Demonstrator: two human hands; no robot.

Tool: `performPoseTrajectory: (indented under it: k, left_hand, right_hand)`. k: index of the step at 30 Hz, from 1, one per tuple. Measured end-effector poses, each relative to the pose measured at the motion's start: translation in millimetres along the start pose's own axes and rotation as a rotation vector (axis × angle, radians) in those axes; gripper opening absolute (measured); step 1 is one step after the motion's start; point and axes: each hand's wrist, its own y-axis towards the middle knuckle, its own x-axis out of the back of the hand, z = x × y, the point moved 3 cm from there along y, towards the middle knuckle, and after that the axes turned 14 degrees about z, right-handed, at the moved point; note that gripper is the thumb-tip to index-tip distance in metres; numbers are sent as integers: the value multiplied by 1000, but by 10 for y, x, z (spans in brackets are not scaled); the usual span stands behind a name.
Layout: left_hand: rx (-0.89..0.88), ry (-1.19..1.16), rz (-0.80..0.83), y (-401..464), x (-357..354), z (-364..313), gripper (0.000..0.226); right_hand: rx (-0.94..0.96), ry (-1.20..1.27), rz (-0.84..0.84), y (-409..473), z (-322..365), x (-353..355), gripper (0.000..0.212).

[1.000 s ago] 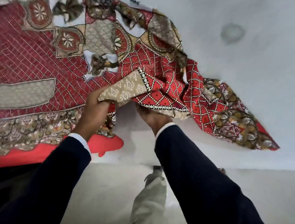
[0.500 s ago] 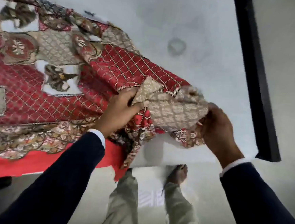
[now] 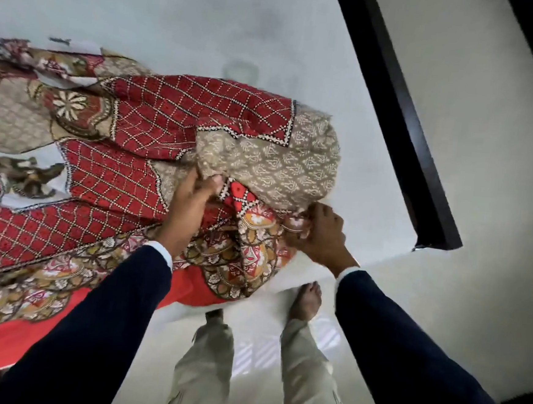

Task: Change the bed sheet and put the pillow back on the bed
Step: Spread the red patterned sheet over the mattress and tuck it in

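Observation:
A red and beige patterned bed sheet (image 3: 130, 133) lies bunched over the left half of a bare white mattress (image 3: 193, 24). Its folded end, with a beige patterned patch, is heaped near the mattress's near right corner. My left hand (image 3: 192, 202) grips a fold of the sheet where red meets beige. My right hand (image 3: 317, 234) pinches the sheet's border at the near mattress edge. No pillow is in view.
A black bed frame rail (image 3: 399, 123) runs along the mattress's right side to its corner. Pale floor (image 3: 483, 187) lies right of it. My legs and bare foot (image 3: 305, 300) stand on the floor just below the mattress edge.
Both hands have carried the bunched sheet end to the right, toward the mattress corner. The view has shifted right, so the black rail shows in full.

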Motion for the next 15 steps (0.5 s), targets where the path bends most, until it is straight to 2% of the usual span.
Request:
performPoseTrajectory:
  k: [3, 5, 7, 9, 11, 13, 15]
  left_hand:
    - [-43, -153, -46, 81, -72, -100, 18]
    - [-44, -223, -57, 129, -82, -122, 18]
    - [-32, -175, -48, 176, -53, -106, 20]
    - [6, 1, 41, 232, -93, -10, 28]
    - [54, 244, 237, 247, -228, 133, 39]
    - [93, 567, 419, 256, -350, 332, 72]
    - [71, 774, 472, 259, -451, 458, 88]
  right_hand:
    - [185, 180, 80, -26, 184, -175, 91]
    - [213, 467, 118, -40, 260, -48, 67]
    - [239, 783, 48, -55, 246, 313, 37]
    - [284, 1029, -56, -143, 111, 833, 19]
    - [299, 1139, -98, -258, -39, 1359, 26]
    - [333, 1103, -53, -348, -149, 1697, 30]
    - [354, 960, -27, -378, -200, 1781, 29]
